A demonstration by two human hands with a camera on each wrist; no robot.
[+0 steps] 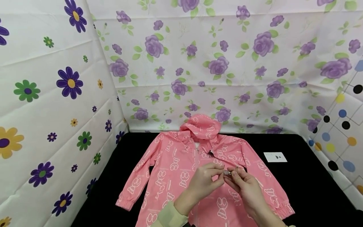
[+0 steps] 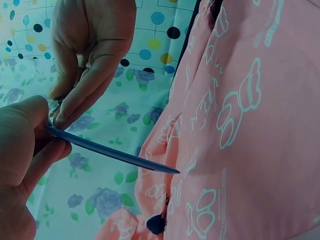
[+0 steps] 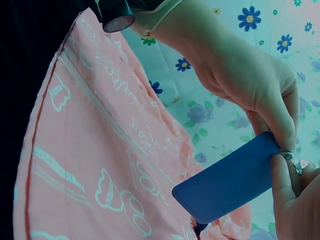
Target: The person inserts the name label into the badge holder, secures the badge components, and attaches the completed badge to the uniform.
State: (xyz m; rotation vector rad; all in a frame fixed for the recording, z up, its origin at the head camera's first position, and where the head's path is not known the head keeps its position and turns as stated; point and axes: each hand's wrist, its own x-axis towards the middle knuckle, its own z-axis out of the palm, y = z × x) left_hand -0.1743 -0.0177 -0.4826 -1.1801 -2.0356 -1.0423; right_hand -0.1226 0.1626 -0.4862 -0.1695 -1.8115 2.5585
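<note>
Over the chest of a pink hooded jacket point(image 1: 181, 170), laid out front up, both hands meet at a small metal clasp point(image 1: 227, 172). A flat blue tag point(image 3: 227, 177) with rounded corners hangs from the clasp end; the left wrist view shows the tag nearly edge-on. My left hand point(image 1: 202, 181) pinches the tag's metal end between thumb and fingers. Close against it, my right hand point(image 1: 246, 186) pinches the metal clasp. The fingers partly hide the clasp, so its exact shape cannot be made out.
The jacket lies on a black tabletop point(image 1: 312, 189), its hood point(image 1: 201, 126) toward the back. A small dark piece point(image 1: 210, 154) sits near the collar. To the right lies a white card point(image 1: 275, 157). Flower-patterned sheets point(image 1: 175, 63) hang behind and at the sides.
</note>
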